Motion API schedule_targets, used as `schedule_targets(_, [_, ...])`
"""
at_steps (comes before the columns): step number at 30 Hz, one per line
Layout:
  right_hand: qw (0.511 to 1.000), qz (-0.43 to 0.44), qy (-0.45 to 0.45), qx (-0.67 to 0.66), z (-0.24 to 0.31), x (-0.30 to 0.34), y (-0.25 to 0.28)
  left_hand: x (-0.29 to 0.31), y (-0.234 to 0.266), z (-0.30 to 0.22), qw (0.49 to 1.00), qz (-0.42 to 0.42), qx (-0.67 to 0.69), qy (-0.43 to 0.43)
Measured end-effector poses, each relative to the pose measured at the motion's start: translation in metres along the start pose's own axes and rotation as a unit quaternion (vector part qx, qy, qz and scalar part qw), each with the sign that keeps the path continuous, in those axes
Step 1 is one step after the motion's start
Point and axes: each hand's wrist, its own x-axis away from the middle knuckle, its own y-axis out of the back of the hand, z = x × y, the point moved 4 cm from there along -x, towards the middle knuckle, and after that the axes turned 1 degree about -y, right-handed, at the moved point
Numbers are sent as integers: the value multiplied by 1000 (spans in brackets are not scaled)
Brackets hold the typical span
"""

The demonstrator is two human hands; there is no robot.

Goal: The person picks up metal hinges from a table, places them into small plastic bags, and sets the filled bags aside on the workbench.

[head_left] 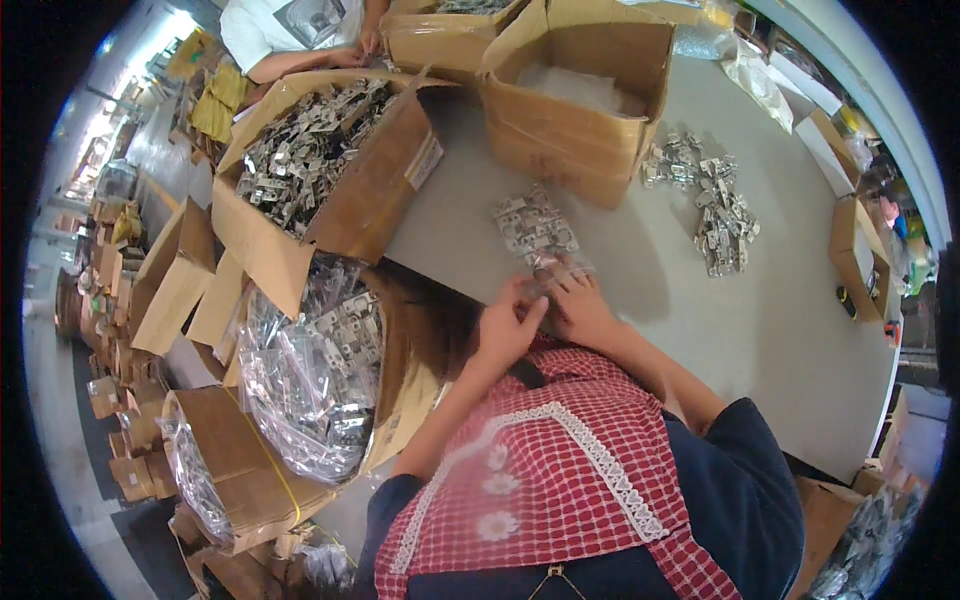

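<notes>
A clear plastic bag (535,225) of shiny metal hinge-like parts lies flat on the grey table in front of me. My left hand (514,318) is closed, its thumb and fingers pinching the near end of the bag. Beside it my right hand (580,302) presses on the same end, fingers bent over the plastic and close to the left fingertips. Exactly how the bag's mouth sits between the fingers is hidden. Loose metal parts (727,225) of the same look lie in a pile further right, with a smaller heap (675,160) behind.
An open carton (375,195) full of loose metal parts stands at the left. Below it, another carton (415,345) holds filled plastic bags (310,370). A carton (560,140) with clear plastic inside stands at the table's back. Across the table is another person (300,40).
</notes>
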Motion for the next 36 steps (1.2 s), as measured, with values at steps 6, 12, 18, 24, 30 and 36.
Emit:
schedule_targets(6, [849, 87, -213, -475, -32, 30, -5, -6, -2, 24, 927, 70, 245, 274])
schedule_targets(12, [549, 207, -386, -712, 3, 19, -3, -10, -19, 23, 868, 52, 408, 277])
schedule_targets(18, [503, 153, -416, -742, -14, 16, -20, -9, -17, 10, 927, 75, 306, 205])
schedule_targets(24, [588, 150, -410, -681, -14, 14, -23, 4, -23, 24, 906, 106, 343, 223])
schedule_targets(30, [601, 157, -402, -673, -20, 7, -21, 7, -33, 30, 887, 104, 390, 224])
schedule_targets(36, [563, 152, -420, -695, -21, 6, -19, 8, -19, 13, 902, 54, 369, 219])
